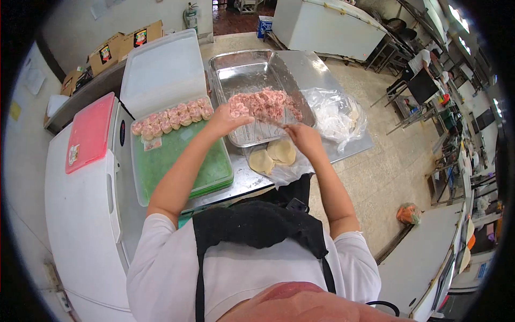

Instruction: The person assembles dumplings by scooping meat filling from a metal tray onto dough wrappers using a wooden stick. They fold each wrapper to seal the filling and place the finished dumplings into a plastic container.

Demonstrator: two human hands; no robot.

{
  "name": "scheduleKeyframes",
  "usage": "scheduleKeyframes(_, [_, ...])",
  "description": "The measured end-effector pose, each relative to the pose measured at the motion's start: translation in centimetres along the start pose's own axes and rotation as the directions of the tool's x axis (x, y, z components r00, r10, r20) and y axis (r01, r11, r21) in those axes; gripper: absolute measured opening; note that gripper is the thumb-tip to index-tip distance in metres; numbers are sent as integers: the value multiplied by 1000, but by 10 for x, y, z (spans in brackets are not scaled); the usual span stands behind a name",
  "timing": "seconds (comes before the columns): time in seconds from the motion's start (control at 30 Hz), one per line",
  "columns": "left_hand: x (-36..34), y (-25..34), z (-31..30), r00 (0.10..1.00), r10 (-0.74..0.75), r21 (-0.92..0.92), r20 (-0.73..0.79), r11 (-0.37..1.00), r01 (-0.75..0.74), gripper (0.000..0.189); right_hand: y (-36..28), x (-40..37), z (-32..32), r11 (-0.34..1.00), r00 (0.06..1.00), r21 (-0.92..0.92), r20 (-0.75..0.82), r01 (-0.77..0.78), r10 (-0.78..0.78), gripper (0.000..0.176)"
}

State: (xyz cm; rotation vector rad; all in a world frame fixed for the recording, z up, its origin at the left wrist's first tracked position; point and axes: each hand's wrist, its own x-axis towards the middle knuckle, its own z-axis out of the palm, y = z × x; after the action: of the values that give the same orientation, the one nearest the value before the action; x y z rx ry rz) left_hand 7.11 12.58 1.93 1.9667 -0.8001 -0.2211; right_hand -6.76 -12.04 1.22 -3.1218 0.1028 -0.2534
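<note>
Pink and coarse, the minced filling (265, 102); sits heaped in the near half of a steel tray (241, 61) at the middle of the counter (314, 67). Left hand (228, 119) over the tray's near left corner, grip closed round a small pink dumpling (237, 110). Right hand (303, 138) at the tray's near edge, fingertips toward the filling; cannot tell whether that grip is open or closed. Just beside it, near the counter's front edge, pale round wrappers (273, 154) on clear plastic. Stainless counter, tiled floor (375, 177), white chest freezer (80, 204) at left with a red board (88, 131) on top. Green-lined tub (177, 161) at the counter's left edge, one row of finished dumplings (171, 118) along its far side. Crumpled plastic bag (338, 115) at the right edge.
</note>
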Motion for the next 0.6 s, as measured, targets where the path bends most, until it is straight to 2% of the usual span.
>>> scheduleKeyframes(0.03, [0, 3, -5, 997, 69, -34, -25, 997, -70, 34, 3, -4, -5, 977, 997, 214, -70, -25, 41, 25])
scheduleKeyframes(0.07, [2, 6, -10, 997, 70, -29, -27, 997, -71, 34, 5, -6, -9, 908, 988, 417, -126, -30, 90, 26])
scheduleKeyframes(0.1, [-2, 20, -16, 992, 121, -131, 20, 984, -117, 32, 2, -9, -23, 838, 989, 541, -75, -70, 131, 28])
scheduleKeyframes(0.13, [-5, 29, -20, 982, 176, -236, 64, 959, -156, 30, -3, -12, -32, 834, 988, 546, -68, -78, 137, 28])
scheduleKeyframes(0.17, [-4, 30, -22, 982, 173, -235, 71, 960, -152, 30, -9, -13, -40, 755, 994, 656, -70, -13, 78, 29])
scheduleKeyframes(0.2, [-2, 30, -25, 979, 194, -129, 68, 974, -185, 28, -17, -15, -50, 657, 996, 752, -82, 49, 19, 29])
scheduleKeyframes(0.23, [-1, 32, -28, 974, 216, -22, 66, 976, -215, 27, -34, -18, -66, 646, 997, 761, -75, 69, -19, 30])
scheduleKeyframes(0.27, [0, 34, -31, 975, 212, -23, 71, 977, -211, 27, -36, -19, -63, 642, 997, 764, -70, 64, -16, 30])
scheduleKeyframes(0.33, [-4, 50, -40, 919, 364, 104, 154, 918, -382, 32, -37, -12, -57, 612, 994, 790, 36, 32, -98, 29])
scheduleKeyframes(0.37, [-10, 59, -43, 920, 361, 106, 150, 920, -378, 32, -30, -8, -60, 659, 977, 722, -155, 213, -146, 28])
scheduleKeyframes(0.4, [-18, 69, -44, 962, 247, 98, 119, 961, -259, 35, -30, -10, -72, 657, 976, 722, -156, 219, -154, 28])
scheduleKeyframes(0.43, [-22, 73, -46, 987, 131, 86, 89, 987, -138, 39, -32, -12, -93, 761, 979, 616, -144, 205, -147, 27])
scheduleKeyframes(0.47, [-21, 67, -45, 988, 129, 88, 85, 987, -136, 39, -34, -15, -104, 848, 982, 497, -133, 184, -135, 26])
scheduleKeyframes(0.5, [-19, 61, -43, 990, 97, 8, 99, 995, -98, 43, -40, -17, -102, 804, 968, 547, -209, 231, -136, 25])
scheduleKeyframes(0.53, [-17, 56, -41, 991, 66, -73, 118, 996, -58, 48, -46, -15, -95, 804, 969, 549, -206, 229, -135, 25])
scheduleKeyframes(0.57, [-16, 50, -41, 991, 63, -76, 121, 996, -54, 48, -51, -14, -84, 767, 976, 604, -136, 219, -171, 25])
scheduleKeyframes(0.6, [-17, 52, -42, 975, 210, 50, 71, 976, -214, 51, -53, -13, -75, 728, 976, 656, -67, 201, -209, 25])
